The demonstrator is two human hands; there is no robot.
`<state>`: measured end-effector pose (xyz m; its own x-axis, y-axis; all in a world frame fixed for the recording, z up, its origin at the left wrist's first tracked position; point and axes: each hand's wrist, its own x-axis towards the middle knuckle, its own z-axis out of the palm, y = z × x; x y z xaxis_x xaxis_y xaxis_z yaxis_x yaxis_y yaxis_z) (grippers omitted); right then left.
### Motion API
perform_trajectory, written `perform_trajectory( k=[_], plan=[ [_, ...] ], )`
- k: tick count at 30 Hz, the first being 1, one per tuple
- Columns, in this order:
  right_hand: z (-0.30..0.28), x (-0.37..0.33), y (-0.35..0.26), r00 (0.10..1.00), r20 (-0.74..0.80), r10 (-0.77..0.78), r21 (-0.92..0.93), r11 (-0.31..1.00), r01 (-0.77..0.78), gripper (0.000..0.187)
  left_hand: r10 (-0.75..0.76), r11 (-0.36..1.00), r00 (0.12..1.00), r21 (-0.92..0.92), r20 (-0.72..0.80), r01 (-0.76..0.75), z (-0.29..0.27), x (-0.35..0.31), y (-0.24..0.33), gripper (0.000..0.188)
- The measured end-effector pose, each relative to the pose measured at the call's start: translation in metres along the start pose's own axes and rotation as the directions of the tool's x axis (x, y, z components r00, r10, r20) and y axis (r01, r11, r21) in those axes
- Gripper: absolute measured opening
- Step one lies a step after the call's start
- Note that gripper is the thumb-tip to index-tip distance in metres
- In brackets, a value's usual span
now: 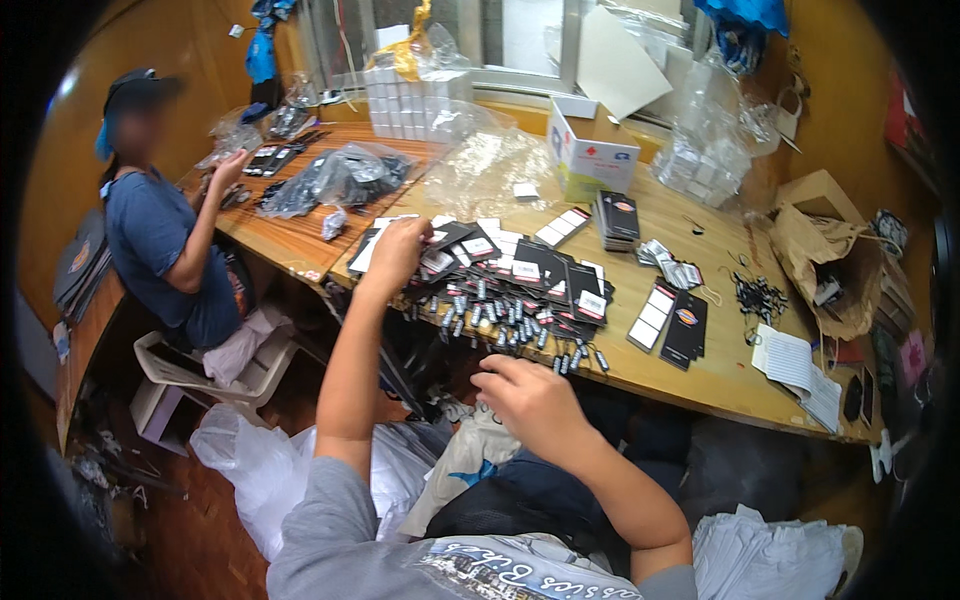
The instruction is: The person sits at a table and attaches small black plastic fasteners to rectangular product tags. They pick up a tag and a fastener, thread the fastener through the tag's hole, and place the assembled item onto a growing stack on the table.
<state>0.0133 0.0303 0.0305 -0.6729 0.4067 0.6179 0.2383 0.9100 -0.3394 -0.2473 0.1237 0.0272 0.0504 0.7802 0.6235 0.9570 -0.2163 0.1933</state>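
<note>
A heap of black-and-white cardboard hang tags (pixel 530 265) covers the table's near edge. Small grey-and-black pieces on cords (pixel 490 310) hang from the heap over the edge. My left hand (pixel 397 258) reaches to the heap's left end, over some white-faced tags. Its fingers point away and are mostly hidden, so any hold is unclear. My right hand (pixel 535 402) is in front of the table edge, just below the dangling pieces. Its fingers are loosely bent and apart, with nothing visible in them.
Right of the heap are a stack of black cards (pixel 617 222), loose cards (pixel 684 325), black cords (pixel 760 297) and a notebook (pixel 797 370). Behind stand a white carton (pixel 590 160) and clear plastic bags (pixel 490 165). A seated co-worker (pixel 165 220) is at the left.
</note>
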Motion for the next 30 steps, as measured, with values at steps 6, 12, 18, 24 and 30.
perform_trajectory(
  k=[6,12,18,24,30],
  plan=[
    [-0.117,-0.047,0.097,0.678,-0.238,0.696,0.168,0.717,-0.677,0.017,0.167,0.973,0.984,-0.169,0.059,-0.155,-0.027,0.016,0.066,0.022],
    [-0.162,-0.081,0.188,0.572,0.166,0.803,-0.021,0.583,-0.812,0.072,0.575,0.753,0.783,-0.526,0.235,-0.395,0.077,0.073,0.178,0.045],
    [-0.147,-0.074,0.209,0.587,0.187,0.788,-0.375,0.609,-0.699,0.079,0.433,0.901,0.642,-0.288,0.633,-0.323,0.148,0.098,0.224,0.088],
    [-0.143,-0.07,0.193,0.583,0.065,0.81,-0.342,0.567,-0.749,0.072,0.428,0.904,0.701,-0.276,0.57,-0.327,0.141,0.093,0.227,0.082],
    [-0.14,-0.069,0.191,0.615,-0.129,0.778,-0.13,0.601,-0.789,0.051,0.347,0.771,0.89,-0.631,0.297,-0.091,0.147,0.084,0.227,0.051]
  ],
)
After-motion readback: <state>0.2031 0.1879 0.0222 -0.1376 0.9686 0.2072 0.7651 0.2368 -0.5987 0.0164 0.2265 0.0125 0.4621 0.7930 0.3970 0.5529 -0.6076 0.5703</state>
